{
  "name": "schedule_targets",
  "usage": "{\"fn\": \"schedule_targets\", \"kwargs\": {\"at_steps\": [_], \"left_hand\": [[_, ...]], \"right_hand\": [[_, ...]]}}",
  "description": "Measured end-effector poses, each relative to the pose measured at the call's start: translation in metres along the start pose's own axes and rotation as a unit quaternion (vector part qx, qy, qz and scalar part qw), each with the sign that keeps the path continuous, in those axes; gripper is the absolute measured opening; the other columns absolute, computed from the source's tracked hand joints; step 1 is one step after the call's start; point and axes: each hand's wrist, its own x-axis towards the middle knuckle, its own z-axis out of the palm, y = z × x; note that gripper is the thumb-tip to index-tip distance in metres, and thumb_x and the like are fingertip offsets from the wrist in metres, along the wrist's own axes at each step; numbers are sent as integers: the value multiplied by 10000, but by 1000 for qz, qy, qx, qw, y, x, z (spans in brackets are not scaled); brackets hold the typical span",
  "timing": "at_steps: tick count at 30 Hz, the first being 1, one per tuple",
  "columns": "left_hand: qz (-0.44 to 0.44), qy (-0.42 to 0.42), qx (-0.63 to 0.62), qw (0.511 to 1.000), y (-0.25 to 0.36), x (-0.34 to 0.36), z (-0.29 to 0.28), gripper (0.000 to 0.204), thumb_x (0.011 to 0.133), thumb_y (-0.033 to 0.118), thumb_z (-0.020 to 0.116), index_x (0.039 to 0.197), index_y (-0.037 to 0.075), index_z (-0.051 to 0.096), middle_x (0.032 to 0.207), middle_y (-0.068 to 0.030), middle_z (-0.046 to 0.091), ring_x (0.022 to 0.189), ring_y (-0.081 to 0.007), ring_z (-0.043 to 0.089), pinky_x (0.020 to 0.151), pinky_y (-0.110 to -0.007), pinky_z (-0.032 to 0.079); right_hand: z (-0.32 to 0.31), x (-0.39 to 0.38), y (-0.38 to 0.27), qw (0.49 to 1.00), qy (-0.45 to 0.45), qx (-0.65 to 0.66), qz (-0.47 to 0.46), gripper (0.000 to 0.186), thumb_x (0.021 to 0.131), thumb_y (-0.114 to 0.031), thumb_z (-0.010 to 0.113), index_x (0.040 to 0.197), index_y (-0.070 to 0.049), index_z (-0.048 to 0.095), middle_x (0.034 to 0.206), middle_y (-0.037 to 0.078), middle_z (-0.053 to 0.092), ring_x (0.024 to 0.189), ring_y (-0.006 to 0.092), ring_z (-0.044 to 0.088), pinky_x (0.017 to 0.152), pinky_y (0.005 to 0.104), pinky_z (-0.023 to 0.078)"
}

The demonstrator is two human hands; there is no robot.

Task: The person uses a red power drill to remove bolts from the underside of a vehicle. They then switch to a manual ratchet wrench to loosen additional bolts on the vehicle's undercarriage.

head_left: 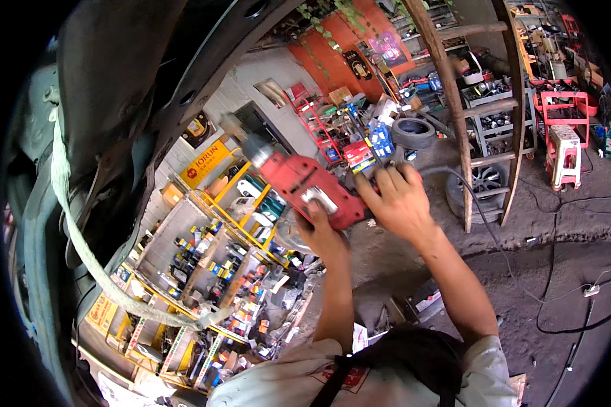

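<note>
Red drill point(290, 175), left grip point(324, 235) around body, right grip point(396, 201) closed at rear

Red drill point(312, 186): tip point(234, 129) blurred; left hand point(322, 234): fingers mostly hidden.

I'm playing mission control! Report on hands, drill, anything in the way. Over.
Left hand on drill, right hand gripping its rear. Drill points up left, tip blurred. Dark metal left, contact unclear.

Pretty sure this was a repair workshop, likely for cars: a loose tyre point(411, 142) and a spoked wheel point(485, 178) sat on the grimy floor point(523, 288), cables point(580, 331) snaked across it, yellow-framed shelves point(232, 178) were crammed with small packages point(217, 268), plus someone had a red drill point(299, 178) out
</note>
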Motion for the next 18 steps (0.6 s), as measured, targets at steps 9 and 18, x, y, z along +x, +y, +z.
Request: {"fn": "schedule_targets", "kwargs": {"at_steps": [9, 18], "left_hand": [[-394, -155, -66, 903, -82, -6, -94, 467, 932, 415, 629, 1212, 48, 558, 1107, -133, 669, 967, -258, 665, 868, -415, 548], [-651, -54, 112, 749, -265, -44, -203, 264, 813, 396, 733, 722, 163, 646, 631, 4, 641, 560, -186, 606, 551, -366, 530]], "right_hand": [[12, -151, -27, 974, -151, 114, 126, 752, 493, -226, 767, 1209, -72, 595, 1107, 150, 571, 996, 322, 568, 864, 478, 408], [69, -270, -66, 929, -252, 24, 271, 652, 555, -207, 815, 1156, -34, 630, 964, 98, 650, 894, 276, 619, 775, 455, 491]]}}
